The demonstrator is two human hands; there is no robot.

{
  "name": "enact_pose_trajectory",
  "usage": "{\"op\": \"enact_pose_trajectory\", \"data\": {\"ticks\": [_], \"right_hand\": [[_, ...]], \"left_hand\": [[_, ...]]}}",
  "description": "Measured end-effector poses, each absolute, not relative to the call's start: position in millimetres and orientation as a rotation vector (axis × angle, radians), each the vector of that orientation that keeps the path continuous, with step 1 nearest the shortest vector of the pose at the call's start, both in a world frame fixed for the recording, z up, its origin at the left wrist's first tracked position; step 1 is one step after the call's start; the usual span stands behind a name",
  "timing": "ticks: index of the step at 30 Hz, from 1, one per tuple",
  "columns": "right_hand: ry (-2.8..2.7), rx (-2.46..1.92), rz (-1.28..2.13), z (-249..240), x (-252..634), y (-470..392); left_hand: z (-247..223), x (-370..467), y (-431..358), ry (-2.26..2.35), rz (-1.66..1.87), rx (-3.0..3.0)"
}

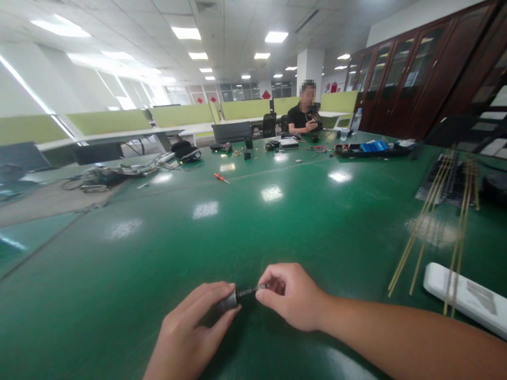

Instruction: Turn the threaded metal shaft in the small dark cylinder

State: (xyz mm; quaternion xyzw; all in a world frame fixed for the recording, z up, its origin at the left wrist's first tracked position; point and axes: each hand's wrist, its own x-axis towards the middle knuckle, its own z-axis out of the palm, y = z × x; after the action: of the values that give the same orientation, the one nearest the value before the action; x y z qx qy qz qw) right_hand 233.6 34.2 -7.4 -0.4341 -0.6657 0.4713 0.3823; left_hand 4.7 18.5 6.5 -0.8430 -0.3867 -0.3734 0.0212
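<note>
At the far left, a tangle of cables [113,173] lay toward the back of the green counter [130,274], with a black pouch [189,152] farther right. Near the front, the left hand [192,322] had its grip closed around a grey cylinder [228,302], which lay sideways, its dark rod [248,291] pointing right. Beyond, a wide open stretch of counter reached to a red screwdriver [220,177]. The right hand [295,296] pinched the rod's outer end, its grip narrowed to thumb and forefinger. Across the far edge sat a person [297,117] holding something dark. To the right, a black tray [364,154] stood along the back, and thin sticks [420,224] slanted forward, some crossing a white box [473,302] that bounded the right forearm's open room.
</note>
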Motion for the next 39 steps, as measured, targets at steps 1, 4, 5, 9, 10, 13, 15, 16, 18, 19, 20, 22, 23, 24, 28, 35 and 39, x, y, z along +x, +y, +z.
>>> {"op": "enact_pose_trajectory", "data": {"ticks": [1, 4, 5, 9, 10, 13, 15, 16, 18, 19, 20, 22, 23, 24, 28, 35, 39], "right_hand": [[-1.698, -1.109, 1.201, -7.4, 233.6, 34.4], [-1.699, -1.110, 1.199, -7.7, 233.5, 34.9], [-1.700, -1.110, 1.197, -7.9, 233.5, 34.9], [-1.702, -1.108, 1.189, -9.0, 233.5, 35.3], [-1.699, -1.106, 1.190, -9.3, 233.4, 35.4], [-1.687, -1.102, 1.205, -9.4, 233.0, 35.6], [-1.680, -1.104, 1.214, -9.2, 232.7, 35.5], [-1.677, -1.104, 1.215, -9.1, 232.5, 35.3], [-1.674, -1.103, 1.212, -8.9, 232.3, 34.9], [-1.673, -1.103, 1.212, -8.9, 232.4, 34.7], [-1.673, -1.103, 1.214, -8.9, 232.4, 34.6], [-1.671, -1.102, 1.220, -9.0, 232.7, 34.9], [-1.669, -1.100, 1.225, -9.1, 232.9, 35.2], [-1.666, -1.097, 1.232, -9.2, 233.1, 35.7], [-1.651, -1.093, 1.249, -9.1, 234.0, 37.8], [-1.638, -1.076, 1.252, -8.3, 235.4, 37.8], [-1.627, -1.066, 1.259, -8.1, 235.1, 37.3]], "left_hand": [[6.9, 4.8, 18.4, -1.202, -1.160, -2.615], [7.5, 4.2, 18.2, -1.214, -1.166, -2.620], [7.5, 3.9, 18.3, -1.213, -1.166, -2.623], [6.3, 2.5, 19.4, -1.216, -1.167, -2.622], [6.0, 2.1, 19.5, -1.221, -1.168, -2.620], [5.6, 1.0, 18.8, -1.236, -1.163, -2.619], [5.9, 0.7, 17.9, -1.238, -1.159, -2.620], [6.2, 0.7, 17.7, -1.238, -1.158, -2.621], [6.6, 0.9, 17.8, -1.234, -1.156, -2.623], [6.6, 1.1, 18.1, -1.232, -1.157, -2.621], [6.5, 1.2, 18.6, -1.227, -1.157, -2.618], [6.2, 1.1, 19.5, -1.217, -1.158, -2.611], [6.0, 1.0, 19.7, -1.211, -1.158, -2.610], [5.9, 0.8, 19.7, -1.208, -1.155, -2.611], [6.8, 1.5, 18.6, -1.208, -1.158, -2.617], [7.5, 3.0, 18.2, -1.219, -1.148, -2.621], [5.5, 1.6, 18.9, -1.211, -1.147, -2.622]]}}
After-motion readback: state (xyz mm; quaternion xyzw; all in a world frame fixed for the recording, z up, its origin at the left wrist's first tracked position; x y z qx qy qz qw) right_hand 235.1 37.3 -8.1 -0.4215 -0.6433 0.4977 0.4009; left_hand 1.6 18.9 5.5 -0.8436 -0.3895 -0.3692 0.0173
